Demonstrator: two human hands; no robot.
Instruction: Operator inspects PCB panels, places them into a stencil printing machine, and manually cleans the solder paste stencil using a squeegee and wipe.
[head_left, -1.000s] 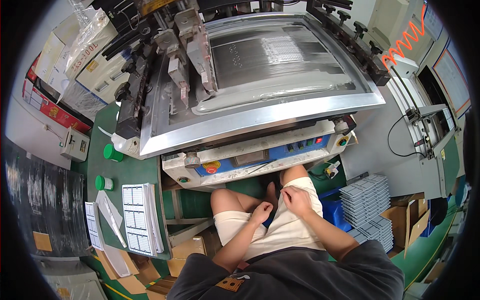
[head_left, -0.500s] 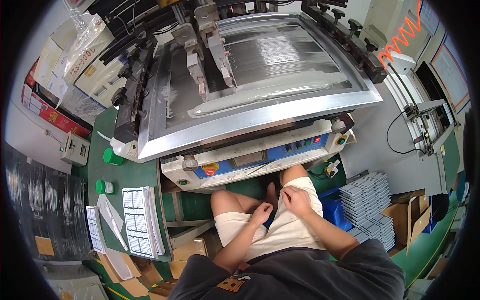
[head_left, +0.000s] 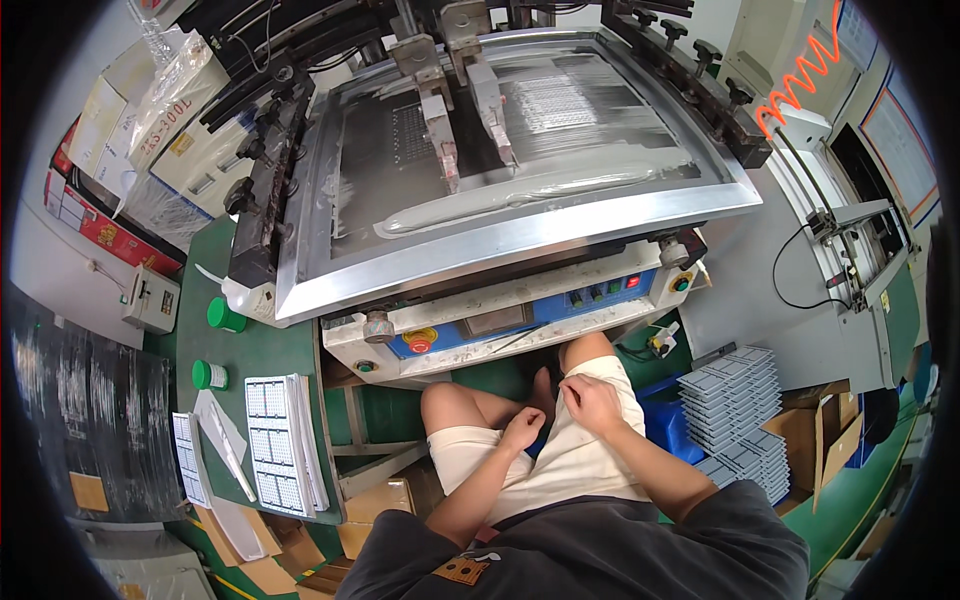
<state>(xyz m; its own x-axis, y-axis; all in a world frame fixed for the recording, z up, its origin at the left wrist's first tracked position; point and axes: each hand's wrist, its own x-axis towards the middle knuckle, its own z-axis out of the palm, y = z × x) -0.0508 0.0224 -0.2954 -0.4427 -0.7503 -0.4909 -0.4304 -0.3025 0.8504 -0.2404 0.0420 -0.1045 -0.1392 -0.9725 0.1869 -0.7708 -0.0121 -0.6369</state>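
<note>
My left hand (head_left: 522, 428) rests on my left thigh, its fingers loosely curled in, with nothing seen in it. On my right thigh lies my right hand (head_left: 592, 400), also curled, its fingertips partly hidden. Both hands are apart from the machine. In front of me is a screen printing machine with a metal-framed screen (head_left: 530, 228). Grey ink (head_left: 530, 190) lies in a thick band along the screen's near side. Two squeegee blades (head_left: 490, 110) hang over the mesh. Below the frame sits a blue control panel (head_left: 600, 292) with buttons and a red stop knob (head_left: 420, 342).
On the green table (head_left: 290, 350) at left are a stack of printed sheets (head_left: 275, 440), green-lidded jars (head_left: 210, 375) and a white bottle (head_left: 250, 298). To the right, stacked grey printed panels (head_left: 728, 400) stand beside an open cardboard box (head_left: 835, 440). A blue bin (head_left: 672, 428) is near my right knee.
The squeegee blades have travelled to the right across the screen, uncovering a dotted pattern on the left part of the mesh. My hands have not moved.
</note>
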